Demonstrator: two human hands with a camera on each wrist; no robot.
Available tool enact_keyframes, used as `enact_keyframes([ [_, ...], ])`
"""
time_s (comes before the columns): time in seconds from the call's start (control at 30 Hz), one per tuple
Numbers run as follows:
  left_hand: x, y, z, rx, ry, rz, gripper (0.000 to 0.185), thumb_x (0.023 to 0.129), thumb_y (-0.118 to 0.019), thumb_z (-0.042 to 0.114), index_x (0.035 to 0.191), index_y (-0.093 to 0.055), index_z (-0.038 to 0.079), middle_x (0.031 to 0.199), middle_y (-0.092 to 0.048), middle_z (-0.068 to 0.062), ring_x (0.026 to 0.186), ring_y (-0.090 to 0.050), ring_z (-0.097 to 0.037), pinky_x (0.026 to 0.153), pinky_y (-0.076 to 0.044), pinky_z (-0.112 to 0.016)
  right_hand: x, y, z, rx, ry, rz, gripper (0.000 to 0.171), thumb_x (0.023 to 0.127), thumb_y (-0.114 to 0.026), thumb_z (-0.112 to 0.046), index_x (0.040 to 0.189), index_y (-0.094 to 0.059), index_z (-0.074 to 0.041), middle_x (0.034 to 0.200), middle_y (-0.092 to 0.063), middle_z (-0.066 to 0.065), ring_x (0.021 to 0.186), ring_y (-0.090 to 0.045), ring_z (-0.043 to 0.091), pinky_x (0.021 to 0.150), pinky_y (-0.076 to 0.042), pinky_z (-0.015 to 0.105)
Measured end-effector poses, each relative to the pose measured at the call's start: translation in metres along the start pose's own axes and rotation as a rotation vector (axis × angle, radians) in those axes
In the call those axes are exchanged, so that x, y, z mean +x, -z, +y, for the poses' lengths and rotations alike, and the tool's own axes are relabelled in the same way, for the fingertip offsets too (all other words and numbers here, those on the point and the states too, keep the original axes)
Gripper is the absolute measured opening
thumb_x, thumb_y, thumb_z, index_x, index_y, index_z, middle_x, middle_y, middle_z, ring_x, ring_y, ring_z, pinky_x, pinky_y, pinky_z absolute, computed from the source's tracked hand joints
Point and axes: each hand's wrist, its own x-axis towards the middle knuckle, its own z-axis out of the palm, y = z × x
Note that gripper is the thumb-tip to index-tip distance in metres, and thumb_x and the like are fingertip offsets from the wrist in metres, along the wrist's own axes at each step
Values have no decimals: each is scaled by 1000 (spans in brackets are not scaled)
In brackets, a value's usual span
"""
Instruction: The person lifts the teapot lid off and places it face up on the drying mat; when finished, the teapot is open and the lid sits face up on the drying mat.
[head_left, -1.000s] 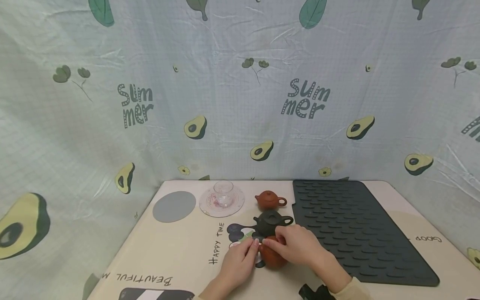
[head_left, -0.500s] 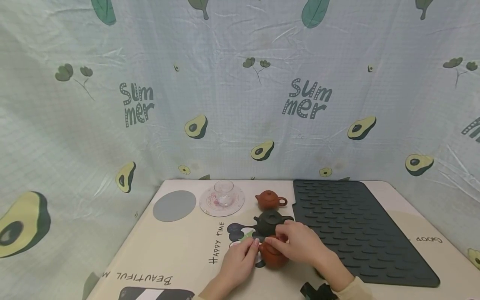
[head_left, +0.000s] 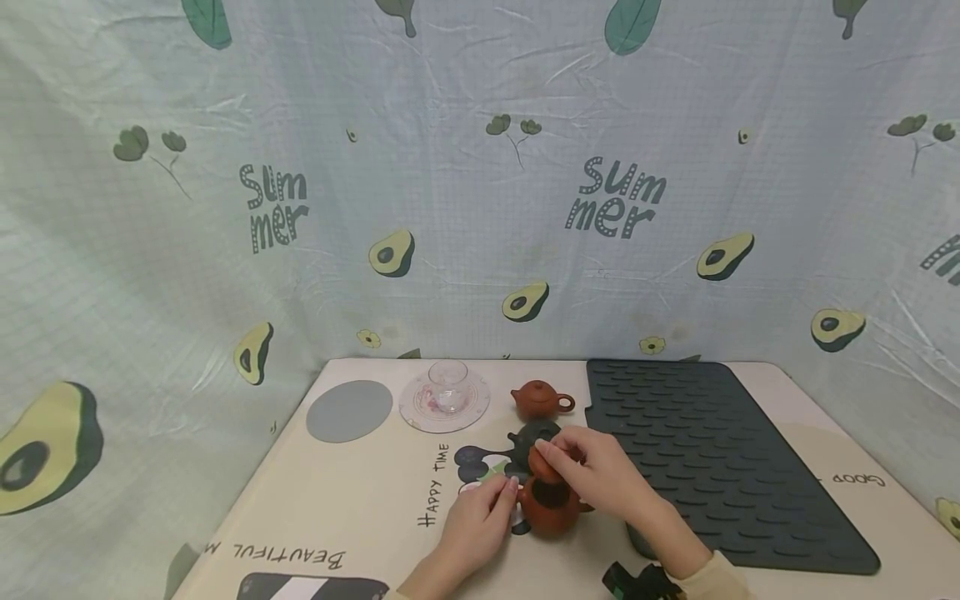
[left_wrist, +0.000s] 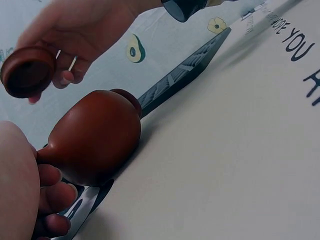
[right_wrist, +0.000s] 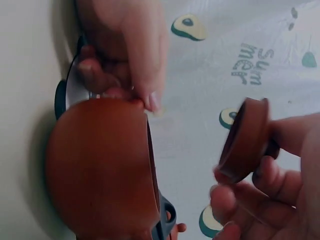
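Head: pinched lid (head_left: 543,467) in right hand (head_left: 600,471)

Open air between round red-brown clay lid (head_left: 543,468) held by right hand (head_left: 602,472) and open-mouthed red-brown clay teapot (head_left: 552,521) beneath its fingers. Just beyond right fingers, squat black clay teapot (head_left: 531,435) in way; past it, small orange-brown clay teapot (head_left: 537,403). Left hand (head_left: 477,523) blocks spout (left_wrist: 46,153) side; left of its fingers, printed cream tabletop (head_left: 360,496), wide passage.
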Motion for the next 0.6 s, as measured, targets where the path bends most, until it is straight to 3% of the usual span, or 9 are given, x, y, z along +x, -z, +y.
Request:
enact_keyframes([
  [0.2, 0, 1, 1, -12, -1, 4, 35, 110, -46, 37, 82, -61, 20, 64, -52, 16, 64, -52, -3, 60, -40, -25, 2, 0, -3, 188, -117, 21, 37, 101, -62, -47, 82, -64, -16, 69, -60, -2, 67, -59, 18, 62, -48, 32],
  [0.33, 0, 1, 1, -23, 5, -2, 36, 110, -46, 38, 84, -61, 20, 65, -53, 15, 64, -52, -3, 61, -41, -25, 4, 0, -4, 382, -227, 24, 40, 100, -64, -46, 83, -61, -10, 70, -61, 5, 68, -59, 22, 65, -48, 35],
  [0.6, 0, 1, 1, -24, 13, -3, 35, 110, -46, 38, 86, -63, 20, 66, -54, 16, 66, -53, -3, 63, -41, -26, 8, 2, 0, 711, -375, 18, 39, 102, -62, -41, 109, -61, -3, 90, -64, 10, 78, -61, 23, 71, -52, 35],
])
